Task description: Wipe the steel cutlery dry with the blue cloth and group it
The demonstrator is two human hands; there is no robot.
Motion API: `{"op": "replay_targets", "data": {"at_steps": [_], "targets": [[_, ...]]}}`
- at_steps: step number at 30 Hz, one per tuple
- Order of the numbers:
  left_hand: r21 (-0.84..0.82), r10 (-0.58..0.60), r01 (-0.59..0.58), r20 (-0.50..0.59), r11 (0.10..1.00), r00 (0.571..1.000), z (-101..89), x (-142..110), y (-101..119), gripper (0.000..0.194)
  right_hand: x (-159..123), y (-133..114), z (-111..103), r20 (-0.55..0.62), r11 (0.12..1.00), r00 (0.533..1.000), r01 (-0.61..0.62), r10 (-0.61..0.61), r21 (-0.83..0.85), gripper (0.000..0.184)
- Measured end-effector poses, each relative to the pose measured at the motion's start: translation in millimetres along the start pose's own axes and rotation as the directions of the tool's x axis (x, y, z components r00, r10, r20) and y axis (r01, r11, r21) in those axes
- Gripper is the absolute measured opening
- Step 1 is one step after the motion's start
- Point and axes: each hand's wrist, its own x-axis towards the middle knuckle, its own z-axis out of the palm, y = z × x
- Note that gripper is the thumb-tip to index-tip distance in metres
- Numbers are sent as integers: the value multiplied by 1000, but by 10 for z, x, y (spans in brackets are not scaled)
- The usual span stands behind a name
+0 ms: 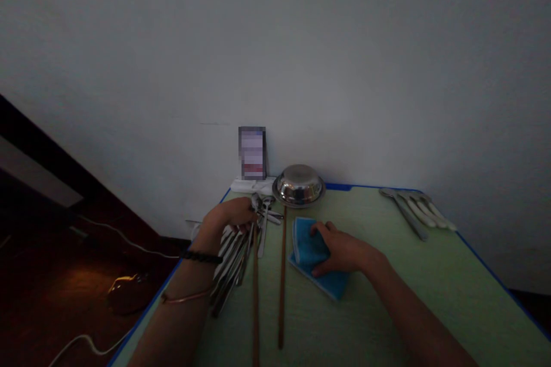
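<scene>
My left hand reaches over a heap of metal cutlery, fingers curled at a metal spoon whose bowl shows just past the fingertips; the grip itself is partly hidden. Close by lies another spoon, its handle toward me. On the right, my right hand is closed on a folded blue cloth, thumb and fingers pressing into it against the table. Two long brown chopsticks lie between the hands, pointing toward me.
An upturned metal bowl sits at the back of the green table, against the wall. Left of it, a phone leans above a white folded item. Several white-handled utensils and a metal spoon lie at the back right.
</scene>
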Motion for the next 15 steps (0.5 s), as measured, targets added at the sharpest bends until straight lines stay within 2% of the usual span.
{"op": "replay_targets", "data": {"at_steps": [3, 7, 10, 13, 15], "targets": [[-48, 72, -72, -19, 996, 997, -92, -156, 9, 27, 1, -18, 6, 7, 1000, 1000, -10, 10, -9, 77], [-95, 153, -163, -104, 982, 983, -163, -363, 114, 29, 8, 30, -45, -12, 998, 998, 65, -65, -3, 45], [-126, 285, -303, -143, 944, 948, -142, -480, 285, 28, -77, 98, -227, -33, 986, 988, 152, -150, 67, 30], [-146, 459, -488, -195, 860, 867, -86, -564, 497, 27, -287, 136, -504, -201, 953, 967, 199, -154, 228, 28], [-139, 491, -535, -258, 833, 832, -47, -600, 627, 28, -454, 136, -678, -369, 901, 929, 167, -8, 400, 31]]}}
